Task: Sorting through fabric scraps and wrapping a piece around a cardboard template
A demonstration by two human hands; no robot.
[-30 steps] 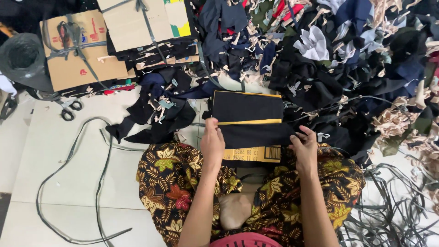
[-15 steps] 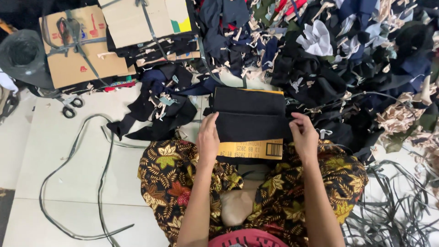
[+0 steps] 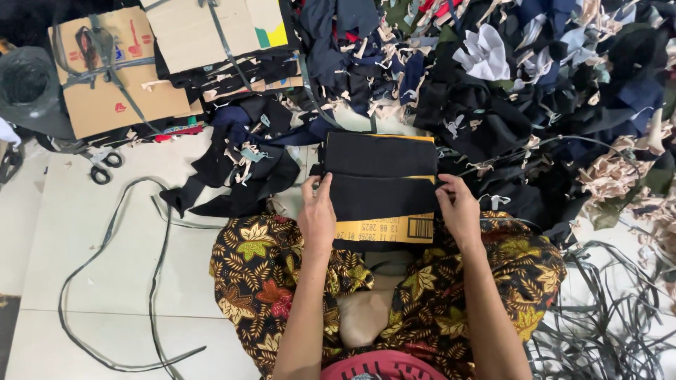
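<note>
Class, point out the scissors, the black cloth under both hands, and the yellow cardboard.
scissors (image 3: 104, 165), head view, on the handle loops.
black cloth (image 3: 380, 155), head view, on its upper fold.
yellow cardboard (image 3: 384, 229), head view, on its exposed lower strip.

Pale tiled floor (image 3: 105, 281) under even light

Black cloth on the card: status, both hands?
Left hand and right hand grip the side edges of the black cloth, laid across the yellow cardboard on the lap. Scrap fabric pile crowds the far side; nothing on the cloth.
</note>
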